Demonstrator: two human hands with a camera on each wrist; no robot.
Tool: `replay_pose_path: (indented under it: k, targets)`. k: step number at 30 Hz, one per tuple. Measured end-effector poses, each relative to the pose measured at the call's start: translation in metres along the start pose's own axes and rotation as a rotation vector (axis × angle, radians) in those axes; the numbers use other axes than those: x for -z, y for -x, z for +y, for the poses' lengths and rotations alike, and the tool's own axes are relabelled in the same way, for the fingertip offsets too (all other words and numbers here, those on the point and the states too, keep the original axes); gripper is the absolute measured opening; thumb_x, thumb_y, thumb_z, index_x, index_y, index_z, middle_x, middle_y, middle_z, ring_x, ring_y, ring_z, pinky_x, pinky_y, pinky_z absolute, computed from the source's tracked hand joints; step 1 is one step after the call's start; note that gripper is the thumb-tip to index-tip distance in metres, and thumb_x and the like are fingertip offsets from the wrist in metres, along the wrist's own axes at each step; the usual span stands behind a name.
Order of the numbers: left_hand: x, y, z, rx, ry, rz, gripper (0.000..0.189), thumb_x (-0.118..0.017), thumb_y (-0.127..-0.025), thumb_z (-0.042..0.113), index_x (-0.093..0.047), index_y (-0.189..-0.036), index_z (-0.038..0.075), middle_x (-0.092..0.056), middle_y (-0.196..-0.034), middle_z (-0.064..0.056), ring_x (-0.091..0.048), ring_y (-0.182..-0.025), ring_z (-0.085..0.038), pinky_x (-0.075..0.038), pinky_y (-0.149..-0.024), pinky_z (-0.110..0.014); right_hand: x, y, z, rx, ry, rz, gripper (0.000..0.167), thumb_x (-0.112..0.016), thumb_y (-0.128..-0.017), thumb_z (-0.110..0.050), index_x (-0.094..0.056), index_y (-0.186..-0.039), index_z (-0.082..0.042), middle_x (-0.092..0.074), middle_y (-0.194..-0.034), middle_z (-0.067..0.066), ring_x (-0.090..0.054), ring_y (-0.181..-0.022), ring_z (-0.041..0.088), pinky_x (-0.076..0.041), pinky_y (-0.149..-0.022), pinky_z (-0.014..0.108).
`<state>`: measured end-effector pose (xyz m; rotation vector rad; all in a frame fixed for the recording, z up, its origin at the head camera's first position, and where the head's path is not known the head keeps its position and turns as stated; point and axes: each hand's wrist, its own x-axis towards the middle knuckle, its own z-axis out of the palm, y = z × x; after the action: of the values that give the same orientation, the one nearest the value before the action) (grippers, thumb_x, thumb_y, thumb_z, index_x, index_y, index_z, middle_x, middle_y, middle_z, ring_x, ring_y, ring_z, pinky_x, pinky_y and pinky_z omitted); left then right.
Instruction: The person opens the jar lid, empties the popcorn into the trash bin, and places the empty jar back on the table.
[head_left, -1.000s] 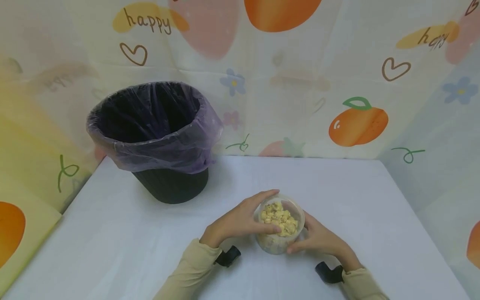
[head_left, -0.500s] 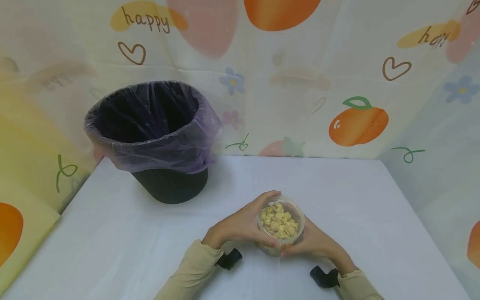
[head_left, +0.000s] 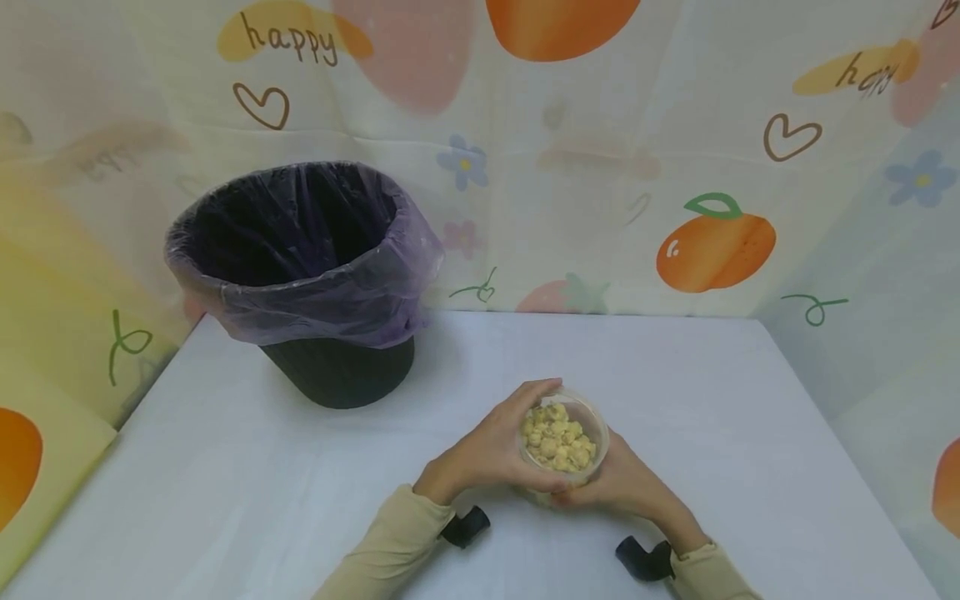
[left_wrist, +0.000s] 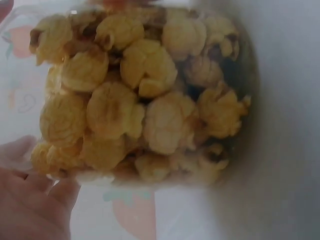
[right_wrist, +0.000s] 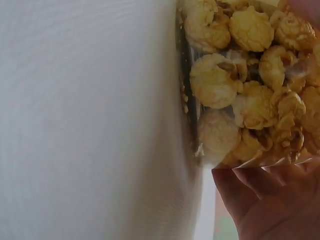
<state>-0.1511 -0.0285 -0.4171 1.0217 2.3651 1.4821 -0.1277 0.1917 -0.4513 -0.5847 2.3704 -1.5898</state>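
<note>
A clear plastic jar (head_left: 588, 410) without a lid stands between the two hands in the head view, its mouth tipped up toward the camera. Popcorn (head_left: 558, 440) fills much of it, and the left wrist view shows the popcorn (left_wrist: 145, 110) close up through the wall. My left hand (head_left: 498, 446) grips the jar's left side near the rim. My right hand (head_left: 628, 477) holds the lower right side, and its fingers (right_wrist: 265, 200) press the wall in the right wrist view. Both thumbs meet across the near side and hide most of it.
A black bin (head_left: 341, 375) lined with a purple plastic bag (head_left: 322, 308) stands at the back left of the white table (head_left: 712, 400). A printed cloth backdrop (head_left: 570, 217) rises behind and beside the table. Dark wrist cameras (head_left: 465, 527) sit under both sleeves.
My right hand has moved left and farther round the jar's near side. My left thumb has dropped from over the jar's mouth to its near wall. The jar stays in nearly the same place.
</note>
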Motion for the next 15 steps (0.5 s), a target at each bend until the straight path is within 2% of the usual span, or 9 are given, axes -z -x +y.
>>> replay_pose_path:
  k: [9, 15]
  targets:
    - [-0.010, 0.000, 0.001, -0.043, -0.050, 0.099, 0.107, -0.092, -0.063, 0.029, -0.034, -0.152, 0.013, -0.040, -0.154, -0.002, -0.043, -0.140, -0.019, -0.038, -0.116, -0.039, 0.000, 0.000, -0.003, -0.047, -0.011, 0.038, 0.109, -0.095, -0.056, -0.021, -0.037, -0.147, -0.023, -0.053, -0.141, 0.000, -0.053, -0.128, 0.019, -0.041, -0.108, 0.049]
    - [-0.016, 0.000, 0.005, -0.025, -0.068, 0.158, 0.109, -0.093, -0.062, 0.030, -0.034, -0.152, 0.010, -0.040, -0.154, -0.004, -0.042, -0.141, -0.020, -0.038, -0.116, -0.040, 0.000, 0.000, -0.001, -0.038, 0.026, 0.073, 0.108, -0.095, -0.056, -0.023, -0.038, -0.146, -0.015, -0.054, -0.140, 0.007, -0.052, -0.127, 0.026, -0.041, -0.108, 0.053]
